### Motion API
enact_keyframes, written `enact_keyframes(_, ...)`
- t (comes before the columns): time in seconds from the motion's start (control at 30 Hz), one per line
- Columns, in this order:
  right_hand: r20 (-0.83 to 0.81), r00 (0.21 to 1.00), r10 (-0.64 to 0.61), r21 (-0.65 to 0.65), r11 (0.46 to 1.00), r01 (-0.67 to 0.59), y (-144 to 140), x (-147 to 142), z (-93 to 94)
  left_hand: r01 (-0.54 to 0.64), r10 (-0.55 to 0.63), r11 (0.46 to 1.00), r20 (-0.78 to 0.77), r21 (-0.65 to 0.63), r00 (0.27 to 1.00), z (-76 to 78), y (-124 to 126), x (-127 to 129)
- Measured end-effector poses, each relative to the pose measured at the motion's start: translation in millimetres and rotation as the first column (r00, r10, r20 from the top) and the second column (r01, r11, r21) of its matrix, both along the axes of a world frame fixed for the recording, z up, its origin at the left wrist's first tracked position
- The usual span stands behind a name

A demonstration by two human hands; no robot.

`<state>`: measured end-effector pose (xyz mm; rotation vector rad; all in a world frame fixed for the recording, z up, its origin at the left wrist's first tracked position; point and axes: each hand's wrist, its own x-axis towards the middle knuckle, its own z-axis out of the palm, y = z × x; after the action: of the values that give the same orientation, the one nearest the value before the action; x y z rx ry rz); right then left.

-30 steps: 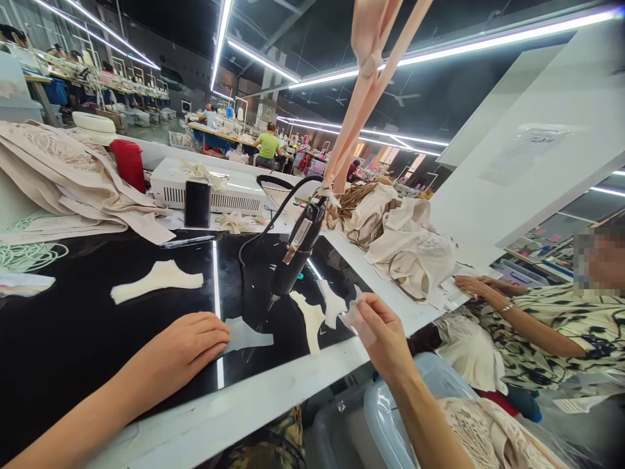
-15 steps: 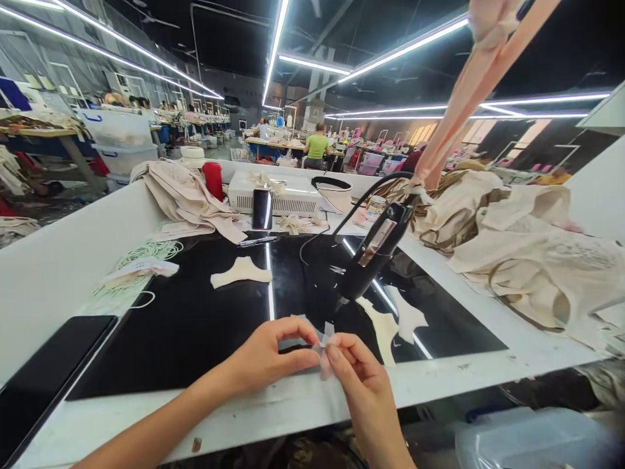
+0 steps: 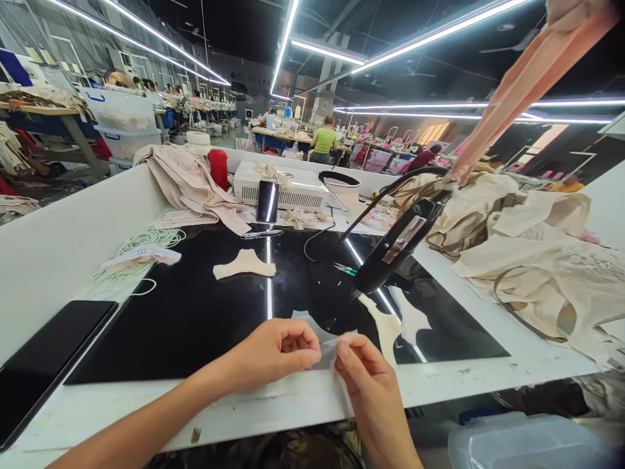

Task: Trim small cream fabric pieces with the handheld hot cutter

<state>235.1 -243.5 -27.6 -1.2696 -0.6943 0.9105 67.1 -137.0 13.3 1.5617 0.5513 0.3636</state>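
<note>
A white surface (image 3: 454,374) carries a glossy black mat (image 3: 195,312). On the mat lie cream fabric cut-outs (image 3: 245,264), small scissors (image 3: 344,268) and a black handheld tool (image 3: 398,244). Around it: coiled white cord (image 3: 146,244), a dark phone (image 3: 49,355), heaped beige garments (image 3: 537,260), a white machine (image 3: 283,185)

Ahead of hands: hanging black tool (image 3: 398,251) and its cable (image 3: 342,231) block the way.
Left of left hand (image 3: 273,352): open black mat (image 3: 170,326).
Right of right hand (image 3: 364,378): cream cut pieces (image 3: 390,326), then fabric heap (image 3: 532,260).
</note>
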Motion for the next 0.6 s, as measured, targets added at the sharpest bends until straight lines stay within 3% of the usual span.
enact_keyframes(0.3, -0.111, 0.988, -0.112, 0.049, 0.992, 0.118, -6.1, 10.8, 6.0, -0.18, 0.187, 0.978, 0.072, -0.102, 0.98, -7.6, 12.6, -0.8)
enact_keyframes(0.6, -0.186, 0.978, -0.096, 0.017, 0.995, 0.101, -10.0, 3.1, 15.9, -0.251, 0.276, 0.947, 0.105, -0.201, 0.956, -7.0, 16.9, -0.4)
